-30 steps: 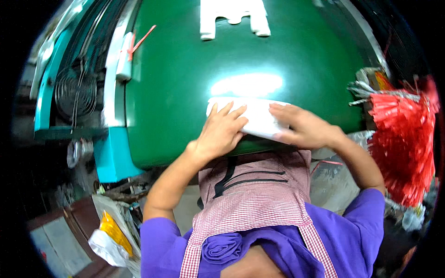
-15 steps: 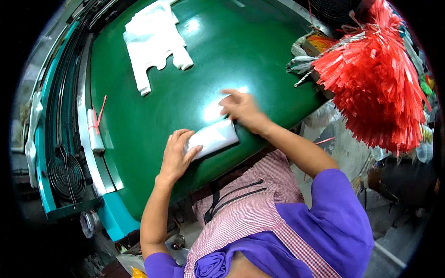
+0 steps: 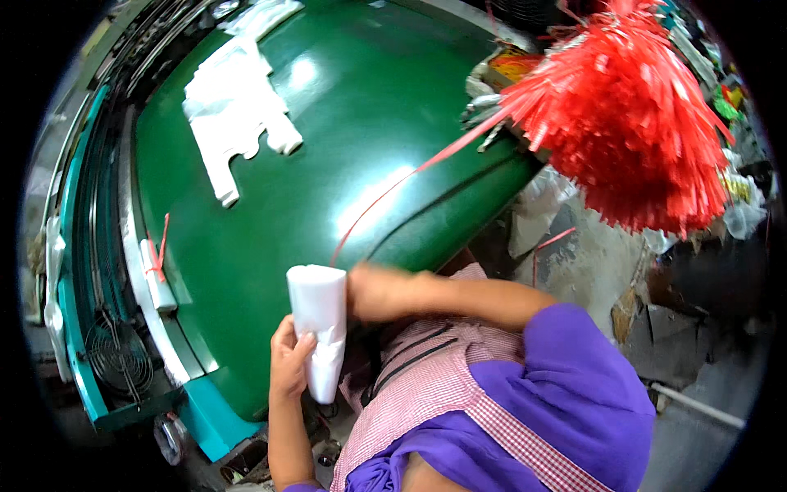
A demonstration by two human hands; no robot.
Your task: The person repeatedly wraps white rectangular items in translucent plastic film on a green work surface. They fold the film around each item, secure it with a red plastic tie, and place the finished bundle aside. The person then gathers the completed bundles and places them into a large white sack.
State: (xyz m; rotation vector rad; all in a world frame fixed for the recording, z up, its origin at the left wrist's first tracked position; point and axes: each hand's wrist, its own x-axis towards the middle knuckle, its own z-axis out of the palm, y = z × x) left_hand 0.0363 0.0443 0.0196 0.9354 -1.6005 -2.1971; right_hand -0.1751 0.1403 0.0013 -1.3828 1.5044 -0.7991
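Observation:
A rolled bundle of white plastic bags is tilted nearly upright over the near edge of the green table. My left hand is closed around its lower part, thumb across the front. Against the roll's right side is my right hand, closed and smeared by motion. A thin red plastic strip runs from the big hanging bunch of red strips down to my right hand at the roll; its end is hidden there.
White plastic bags lie flat at the far left of the green tabletop. A small white roll tied with red strip rests by the left rail. Teal machine framing borders that side.
The roll has been lifted off the table and turned upright in my left hand. My right hand has come back to it, drawing a red strip out from the bunch.

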